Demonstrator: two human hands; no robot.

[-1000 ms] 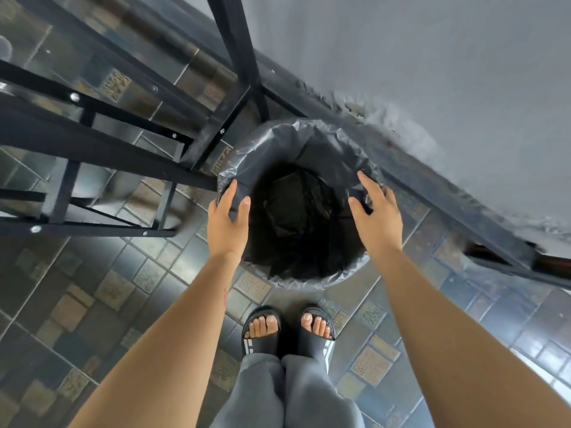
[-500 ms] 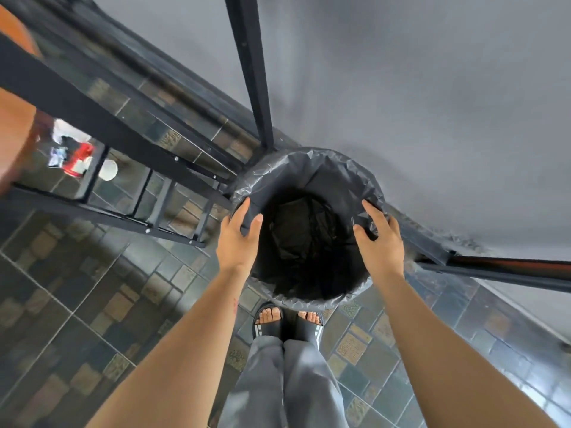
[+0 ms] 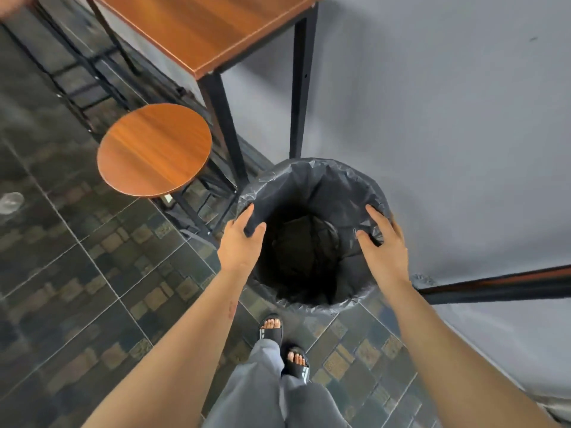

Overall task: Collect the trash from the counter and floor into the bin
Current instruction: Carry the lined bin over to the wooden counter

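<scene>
A round bin (image 3: pixel 312 177) lined with a black plastic bag is held up off the floor in front of me. My left hand (image 3: pixel 241 239) grips the left side of its rim, thumb inside. On the right side of the rim sits my right hand (image 3: pixel 383 245), its fingers closed over the bag. Inside, the bin is dark with crumpled black plastic at the bottom. A clear plastic cup (image 3: pixel 10 202) lies on the tiled floor at the far left.
A round wooden stool (image 3: pixel 154 149) stands left of the bin, beside a wooden counter (image 3: pixel 197 29) on black metal legs. A grey wall (image 3: pixel 432 118) runs along the right. A dark bar (image 3: pixel 494 287) juts in from the right. My sandalled feet (image 3: pixel 284 347) stand on the tiles.
The bin has risen with both hands on its rim and my view has lifted: the stool top and counter top now show. One foot has stepped back.
</scene>
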